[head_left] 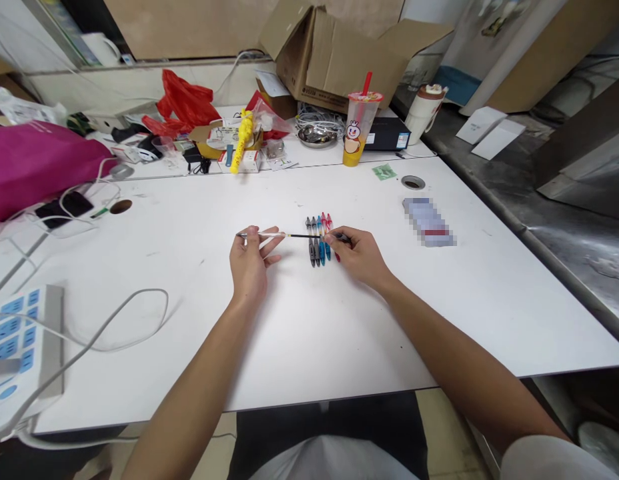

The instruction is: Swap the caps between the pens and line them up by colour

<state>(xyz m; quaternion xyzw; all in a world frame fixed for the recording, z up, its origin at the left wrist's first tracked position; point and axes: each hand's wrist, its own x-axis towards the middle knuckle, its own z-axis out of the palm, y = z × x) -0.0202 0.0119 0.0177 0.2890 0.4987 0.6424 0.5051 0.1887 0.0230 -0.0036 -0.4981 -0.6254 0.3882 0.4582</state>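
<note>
My left hand (249, 267) pinches a slim pale pen barrel (269, 235) between thumb and fingers, held level above the table. A dark pen refill (304, 236) runs from the barrel's right end across to my right hand (362, 257). My right fingers are closed around a dark pen part (343, 237) at the refill's other end; the fingers hide some of it. Just behind and below the refill, several click pens (317, 253) with grey, blue and red parts lie side by side. My right hand covers part of the rightmost ones.
A blurred phone-shaped item (429, 222) lies to the right. Toward the back are a drink cup (359, 130), a green packet (384, 172), a yellow toy-like stick (243, 141) and a cardboard box (339, 57). A power strip (27, 347) with a looping cable sits at left.
</note>
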